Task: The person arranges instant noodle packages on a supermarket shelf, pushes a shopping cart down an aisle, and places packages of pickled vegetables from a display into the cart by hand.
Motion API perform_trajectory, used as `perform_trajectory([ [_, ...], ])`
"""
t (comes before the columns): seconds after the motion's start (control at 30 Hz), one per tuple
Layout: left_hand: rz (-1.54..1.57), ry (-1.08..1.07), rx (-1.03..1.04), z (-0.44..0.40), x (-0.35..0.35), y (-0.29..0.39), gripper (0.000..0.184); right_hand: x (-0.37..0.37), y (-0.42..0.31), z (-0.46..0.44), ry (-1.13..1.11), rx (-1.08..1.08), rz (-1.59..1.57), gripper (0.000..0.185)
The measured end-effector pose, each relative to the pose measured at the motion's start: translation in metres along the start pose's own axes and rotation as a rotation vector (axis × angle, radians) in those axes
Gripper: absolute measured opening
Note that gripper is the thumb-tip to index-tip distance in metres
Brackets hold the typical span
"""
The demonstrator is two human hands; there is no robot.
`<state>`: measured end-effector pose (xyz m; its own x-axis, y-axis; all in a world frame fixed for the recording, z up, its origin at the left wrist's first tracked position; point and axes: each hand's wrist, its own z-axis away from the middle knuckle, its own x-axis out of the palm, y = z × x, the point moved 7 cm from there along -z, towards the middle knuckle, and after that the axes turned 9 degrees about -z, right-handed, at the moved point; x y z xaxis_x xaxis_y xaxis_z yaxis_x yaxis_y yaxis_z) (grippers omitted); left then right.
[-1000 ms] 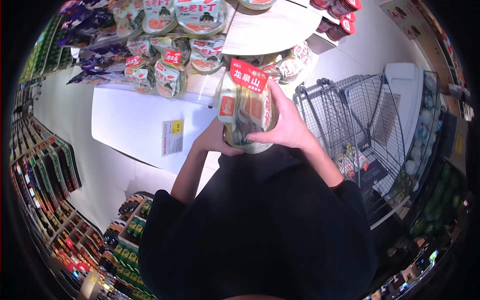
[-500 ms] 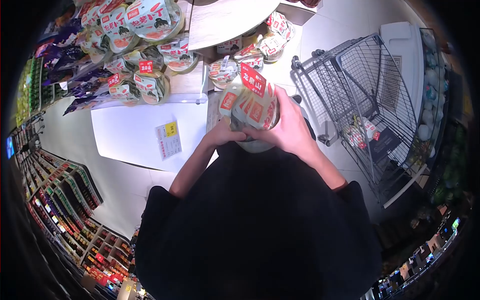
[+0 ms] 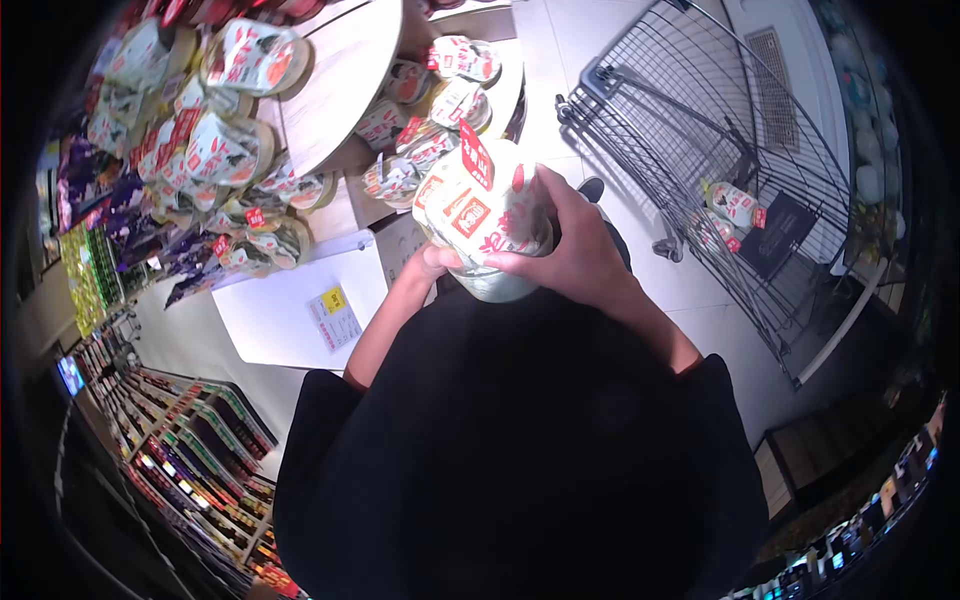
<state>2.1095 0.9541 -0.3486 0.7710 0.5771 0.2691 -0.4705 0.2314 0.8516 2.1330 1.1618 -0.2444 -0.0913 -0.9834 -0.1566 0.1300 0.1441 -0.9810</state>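
Observation:
Held up in front of my chest is a jar point(image 3: 500, 240) with clear sides, a white printed cover with red lettering, and a red tag standing up from it. My left hand point(image 3: 440, 262) grips the lower left side, thumb in front. My right hand point(image 3: 575, 245) curls around the right side, its thumb across the front. The fingers behind the jar are hidden. Just beyond it, similar jars point(image 3: 430, 150) with white and red covers sit on the lower tier of a display stand.
A round wooden tabletop point(image 3: 345, 85) rises at the display, with more covered jars point(image 3: 230, 150) to its left. A price card point(image 3: 333, 318) lies on a white panel. At right stands a wire shopping cart point(image 3: 690, 110) holding similar packages point(image 3: 735, 205). Stocked shelves point(image 3: 200, 440) stand lower left.
The view has swung, so the display shifts left and the cart shifts up in the picture. Both hands keep hold of the jar, whose cover now faces me more fully.

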Motion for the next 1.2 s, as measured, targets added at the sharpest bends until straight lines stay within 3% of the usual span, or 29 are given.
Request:
perform_trajectory([
  [0.17,-0.042,-0.08,-0.04,-0.036,0.05,0.021,0.1,-0.07,0.01,0.015,0.11,0.091,-0.107,0.075],
  [0.23,-0.052,-0.107,-0.056,-0.087,0.069,0.025,0.101,-0.093,0.013,0.02,0.109,0.072,-0.148,0.069],
  [0.3,-0.061,-0.131,-0.068,-0.137,0.087,0.027,0.101,-0.114,0.019,0.026,0.146,0.037,-0.145,0.066],
  [0.47,-0.067,-0.17,-0.103,-0.151,0.117,0.035,0.102,-0.14,0.04,0.044,0.249,-0.045,-0.051,0.069],
  [0.67,-0.078,-0.161,-0.087,-0.147,0.115,0.058,0.104,-0.141,0.018,0.042,0.353,-0.095,-0.039,0.091],
  [0.83,-0.196,-0.278,-0.035,-0.147,0.11,0.086,0.106,-0.127,0.02,0.032,0.407,-0.067,-0.054,0.088],
  [0.93,-0.223,-0.348,-0.022,-0.149,0.104,0.086,0.103,-0.117,0.036,0.033,0.386,0.173,-0.125,0.078],
  [1.2,-0.316,-0.56,-0.052,-0.147,0.103,0.081,0.086,-0.096,0.035,0.053,0.629,0.219,-0.059,0.073],
])
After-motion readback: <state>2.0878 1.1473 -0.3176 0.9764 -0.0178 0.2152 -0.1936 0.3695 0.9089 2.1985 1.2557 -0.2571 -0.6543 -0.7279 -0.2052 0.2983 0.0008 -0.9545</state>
